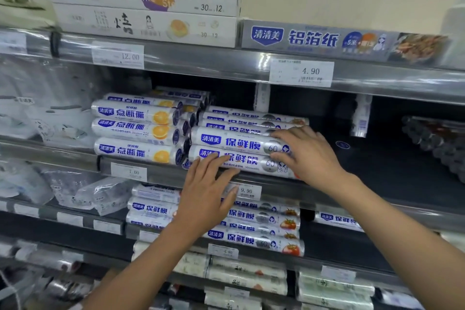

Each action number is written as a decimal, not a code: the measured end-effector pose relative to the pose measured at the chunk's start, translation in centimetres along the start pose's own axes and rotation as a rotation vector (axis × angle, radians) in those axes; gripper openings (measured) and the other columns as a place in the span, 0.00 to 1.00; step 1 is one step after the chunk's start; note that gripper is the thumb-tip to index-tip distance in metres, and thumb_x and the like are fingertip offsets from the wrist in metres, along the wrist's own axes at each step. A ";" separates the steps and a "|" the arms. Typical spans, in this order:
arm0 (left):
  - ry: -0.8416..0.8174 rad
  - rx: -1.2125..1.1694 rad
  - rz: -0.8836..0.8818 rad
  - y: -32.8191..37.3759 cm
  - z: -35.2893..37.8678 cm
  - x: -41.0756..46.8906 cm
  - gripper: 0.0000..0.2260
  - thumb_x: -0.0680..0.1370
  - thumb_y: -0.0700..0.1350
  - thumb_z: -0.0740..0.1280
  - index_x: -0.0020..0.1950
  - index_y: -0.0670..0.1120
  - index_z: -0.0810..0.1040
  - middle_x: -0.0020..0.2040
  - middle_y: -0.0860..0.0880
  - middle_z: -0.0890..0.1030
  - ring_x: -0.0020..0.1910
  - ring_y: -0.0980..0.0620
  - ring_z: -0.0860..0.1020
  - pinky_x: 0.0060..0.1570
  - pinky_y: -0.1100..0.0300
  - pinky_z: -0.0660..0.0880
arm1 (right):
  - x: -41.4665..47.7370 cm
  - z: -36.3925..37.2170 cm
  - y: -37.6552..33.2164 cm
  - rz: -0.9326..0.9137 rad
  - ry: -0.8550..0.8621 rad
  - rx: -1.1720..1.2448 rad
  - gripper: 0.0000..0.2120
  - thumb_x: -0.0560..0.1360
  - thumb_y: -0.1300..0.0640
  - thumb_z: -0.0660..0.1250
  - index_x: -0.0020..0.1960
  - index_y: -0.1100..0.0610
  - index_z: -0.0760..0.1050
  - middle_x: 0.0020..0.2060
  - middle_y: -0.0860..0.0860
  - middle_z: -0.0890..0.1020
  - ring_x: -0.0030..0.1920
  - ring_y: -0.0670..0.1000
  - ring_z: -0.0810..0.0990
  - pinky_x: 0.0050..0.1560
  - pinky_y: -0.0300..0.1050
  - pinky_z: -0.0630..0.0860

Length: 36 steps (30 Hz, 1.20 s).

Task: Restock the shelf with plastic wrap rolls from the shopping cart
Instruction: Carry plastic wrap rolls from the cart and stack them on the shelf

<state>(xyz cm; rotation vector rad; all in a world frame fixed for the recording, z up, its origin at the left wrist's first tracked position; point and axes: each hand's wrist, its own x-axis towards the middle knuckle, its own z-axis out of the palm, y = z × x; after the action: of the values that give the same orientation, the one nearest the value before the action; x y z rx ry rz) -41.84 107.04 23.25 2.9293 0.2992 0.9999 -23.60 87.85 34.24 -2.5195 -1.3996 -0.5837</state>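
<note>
Left hand (206, 194), right hand (308, 156) — fingers seemingly flat on front roll (247, 160).

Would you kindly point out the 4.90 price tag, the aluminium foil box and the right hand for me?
4.90 price tag (302, 73): head view, middle of the label.
aluminium foil box (339, 41): head view, middle of its front face.
right hand (312, 155): head view, back of the hand.

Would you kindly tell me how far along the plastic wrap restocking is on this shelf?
Done: several blue-lettered rolls lie stacked on the middle shelf. In hand: the left hand and right hand rest on the front two rolls, apparently seating them at the edge. Left: bare shelf space right of the stack; the cart is out of view.
</note>
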 end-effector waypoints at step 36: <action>-0.626 -0.282 0.337 38.5 14.4 -16.6 0.21 0.80 0.57 0.61 0.71 0.52 0.74 0.72 0.50 0.74 0.74 0.46 0.70 0.73 0.44 0.66 | -54.3 5.1 16.1 0.858 -0.179 0.450 0.17 0.77 0.41 0.63 0.64 0.44 0.75 0.60 0.41 0.71 0.61 0.48 0.74 0.58 0.47 0.75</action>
<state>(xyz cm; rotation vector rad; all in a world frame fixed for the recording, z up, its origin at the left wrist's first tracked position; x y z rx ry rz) -39.39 66.57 5.38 2.8787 -0.3346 0.0773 -34.39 39.45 6.48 -2.4827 -0.3101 0.1134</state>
